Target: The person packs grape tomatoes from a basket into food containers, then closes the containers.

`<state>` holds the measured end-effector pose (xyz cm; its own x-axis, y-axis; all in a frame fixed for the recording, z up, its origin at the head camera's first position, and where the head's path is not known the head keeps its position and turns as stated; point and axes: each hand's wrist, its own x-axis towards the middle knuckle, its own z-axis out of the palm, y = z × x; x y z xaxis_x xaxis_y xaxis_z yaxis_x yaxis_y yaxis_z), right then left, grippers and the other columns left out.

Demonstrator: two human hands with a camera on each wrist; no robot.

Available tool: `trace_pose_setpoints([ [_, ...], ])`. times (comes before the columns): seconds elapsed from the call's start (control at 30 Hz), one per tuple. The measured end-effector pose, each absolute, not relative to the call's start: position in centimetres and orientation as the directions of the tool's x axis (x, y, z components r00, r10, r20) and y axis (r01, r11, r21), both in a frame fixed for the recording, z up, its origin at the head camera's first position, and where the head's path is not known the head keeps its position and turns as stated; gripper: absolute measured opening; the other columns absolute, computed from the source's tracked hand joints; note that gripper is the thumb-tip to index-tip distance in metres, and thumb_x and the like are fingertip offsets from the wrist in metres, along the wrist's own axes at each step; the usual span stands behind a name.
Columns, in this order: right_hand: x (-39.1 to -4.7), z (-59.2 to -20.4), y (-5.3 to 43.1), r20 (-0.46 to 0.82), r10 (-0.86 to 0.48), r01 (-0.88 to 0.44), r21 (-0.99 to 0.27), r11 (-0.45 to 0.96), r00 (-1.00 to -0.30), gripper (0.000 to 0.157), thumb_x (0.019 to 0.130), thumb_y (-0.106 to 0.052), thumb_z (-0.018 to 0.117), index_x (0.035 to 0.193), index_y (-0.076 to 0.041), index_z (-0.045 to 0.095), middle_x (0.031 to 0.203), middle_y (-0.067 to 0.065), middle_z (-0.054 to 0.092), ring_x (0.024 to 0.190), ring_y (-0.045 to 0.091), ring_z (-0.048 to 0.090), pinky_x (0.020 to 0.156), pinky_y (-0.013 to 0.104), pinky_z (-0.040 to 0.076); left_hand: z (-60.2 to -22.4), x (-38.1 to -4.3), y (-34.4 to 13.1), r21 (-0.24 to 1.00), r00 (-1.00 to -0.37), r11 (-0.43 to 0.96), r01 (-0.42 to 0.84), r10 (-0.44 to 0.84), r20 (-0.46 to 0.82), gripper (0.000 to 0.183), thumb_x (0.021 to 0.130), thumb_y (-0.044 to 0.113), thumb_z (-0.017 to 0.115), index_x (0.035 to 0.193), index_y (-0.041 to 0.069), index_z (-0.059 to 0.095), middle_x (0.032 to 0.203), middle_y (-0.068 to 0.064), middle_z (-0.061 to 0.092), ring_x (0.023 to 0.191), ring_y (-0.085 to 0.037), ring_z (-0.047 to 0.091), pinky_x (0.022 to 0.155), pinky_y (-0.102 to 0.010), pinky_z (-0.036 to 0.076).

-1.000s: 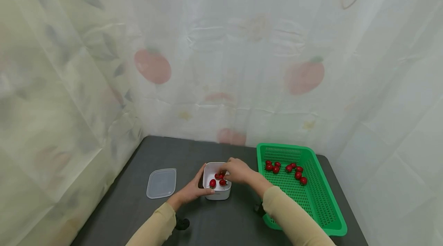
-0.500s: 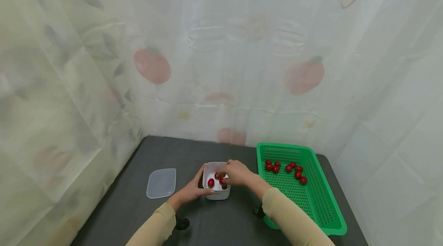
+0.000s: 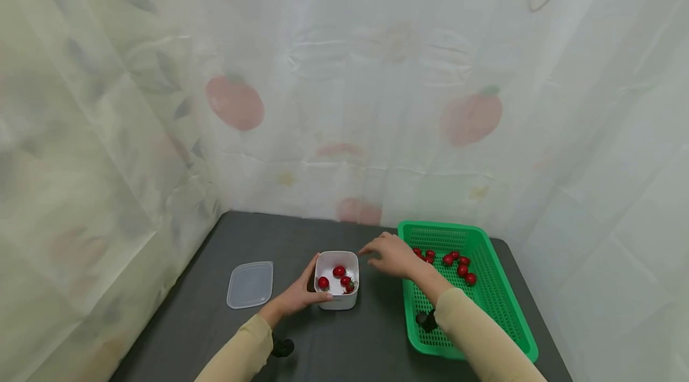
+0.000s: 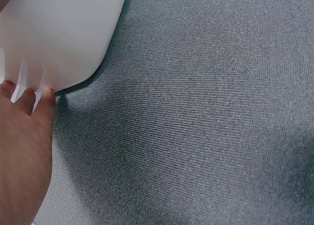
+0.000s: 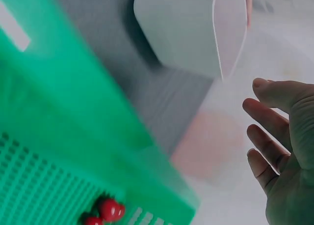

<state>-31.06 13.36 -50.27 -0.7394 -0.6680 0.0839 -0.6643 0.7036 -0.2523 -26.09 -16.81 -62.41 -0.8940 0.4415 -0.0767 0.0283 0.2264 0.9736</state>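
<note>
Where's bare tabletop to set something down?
Bare: front table, between the two sleeves; also the strip behind the lid and tub, up to the curtain. Crowded: between tub and basket, under the right hand; the tub's left side, where the left hand grips; and the basket's far end, where tomatoes lie.

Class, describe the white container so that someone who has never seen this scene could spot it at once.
On the dark table, look between the flat, clear lid and the large green basket. There the left hand grips the white container. Both it and the basket hold red fruits, but only it is small, white and solid-walled.
</note>
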Motion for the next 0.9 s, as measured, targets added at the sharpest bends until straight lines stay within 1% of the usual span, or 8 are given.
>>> trace_pose_setpoints([
  [0.13, -31.2, -49.8, 16.2, 0.098, -0.615, -0.616, -0.275, 0.738, -0.782, 0.028, 0.097, -0.019, 0.072, 0.125, -0.020, 0.074, 0.120, -0.002, 0.071, 0.114, 0.026, 0.058, 0.094, 0.047, 0.048, -62.4, -26.1, -16.8, 0.973, -0.892, 0.228, 0.039, 0.446, -0.069, 0.114, 0.090, 0.024, 0.080, 0.165, 0.017, -0.005, 0.168, -0.018, 0.008, 0.145, -0.041, 0.025, 0.115, -0.056, 0.031],
  [0.3, -30.9, -49.5, 19.7, 0.089, -0.548, -0.548, -0.291, 0.784, -0.831, 0.029, 0.097, -0.016, 0.072, 0.126, -0.018, 0.074, 0.119, 0.002, 0.071, 0.114, 0.029, 0.057, 0.091, 0.047, 0.048, -62.6, -26.2, -16.7, 0.977, -0.888, 0.206, 0.046, 0.456, -0.054, 0.114, 0.090, 0.020, 0.080, 0.165, 0.016, -0.006, 0.168, -0.018, 0.006, 0.147, -0.040, 0.022, 0.116, -0.056, 0.030],
  [0.4, -30.7, -49.6, 21.5, 0.083, -0.526, -0.524, -0.302, 0.796, -0.846, 0.029, 0.097, -0.015, 0.071, 0.126, -0.015, 0.074, 0.117, 0.003, 0.072, 0.116, 0.032, 0.056, 0.090, 0.049, 0.049, -62.6, -26.2, -16.7, 0.974, -0.893, 0.220, 0.045, 0.446, -0.060, 0.114, 0.090, 0.021, 0.080, 0.165, 0.017, -0.006, 0.168, -0.017, 0.006, 0.147, -0.040, 0.021, 0.116, -0.056, 0.029],
  [0.47, -30.7, -49.6, 22.6, 0.078, -0.516, -0.513, -0.306, 0.802, -0.853, 0.028, 0.097, -0.015, 0.070, 0.125, -0.014, 0.074, 0.117, 0.003, 0.072, 0.118, 0.033, 0.056, 0.093, 0.051, 0.048, -62.6, -26.2, -16.7, 0.972, -0.894, 0.229, 0.045, 0.443, -0.062, 0.114, 0.090, 0.022, 0.080, 0.165, 0.018, -0.006, 0.168, -0.018, 0.007, 0.147, -0.040, 0.021, 0.116, -0.057, 0.028],
  [0.63, -30.7, -50.1, 24.9, 0.075, -0.486, -0.486, -0.287, 0.826, -0.871, 0.026, 0.097, -0.012, 0.069, 0.122, -0.013, 0.075, 0.117, 0.005, 0.072, 0.117, 0.036, 0.057, 0.096, 0.057, 0.046, -62.5, -26.4, -16.7, 0.973, -0.893, 0.228, 0.045, 0.445, -0.063, 0.115, 0.090, 0.023, 0.080, 0.165, 0.016, -0.006, 0.168, -0.018, 0.007, 0.146, -0.040, 0.021, 0.116, -0.058, 0.027],
  [0.73, -30.7, -50.7, 26.3, 0.052, -0.459, -0.455, -0.270, 0.849, -0.887, 0.026, 0.095, -0.010, 0.069, 0.120, -0.011, 0.076, 0.117, 0.007, 0.072, 0.116, 0.039, 0.058, 0.092, 0.057, 0.047, -62.5, -26.4, -16.8, 0.972, -0.894, 0.229, 0.044, 0.444, -0.064, 0.115, 0.090, 0.023, 0.081, 0.165, 0.015, -0.007, 0.168, -0.018, 0.007, 0.147, -0.040, 0.021, 0.117, -0.058, 0.026],
  [0.77, -30.7, -50.9, 26.7, 0.043, -0.454, -0.449, -0.260, 0.855, -0.890, 0.025, 0.095, -0.009, 0.069, 0.119, -0.010, 0.076, 0.116, 0.009, 0.072, 0.115, 0.040, 0.058, 0.089, 0.056, 0.049, -62.5, -26.4, -16.8, 0.972, -0.894, 0.230, 0.045, 0.443, -0.063, 0.115, 0.090, 0.023, 0.081, 0.165, 0.014, -0.007, 0.168, -0.018, 0.007, 0.147, -0.040, 0.020, 0.117, -0.058, 0.026],
  [0.9, -30.5, -51.5, 28.4, -0.001, -0.409, -0.397, -0.238, 0.887, -0.913, 0.025, 0.095, -0.010, 0.069, 0.119, -0.007, 0.075, 0.114, 0.011, 0.072, 0.112, 0.042, 0.059, 0.088, 0.057, 0.050, -62.5, -26.4, -16.8, 0.971, -0.896, 0.234, 0.044, 0.440, -0.065, 0.115, 0.090, 0.023, 0.081, 0.164, 0.013, -0.007, 0.168, -0.019, 0.006, 0.147, -0.040, 0.019, 0.117, -0.059, 0.026],
])
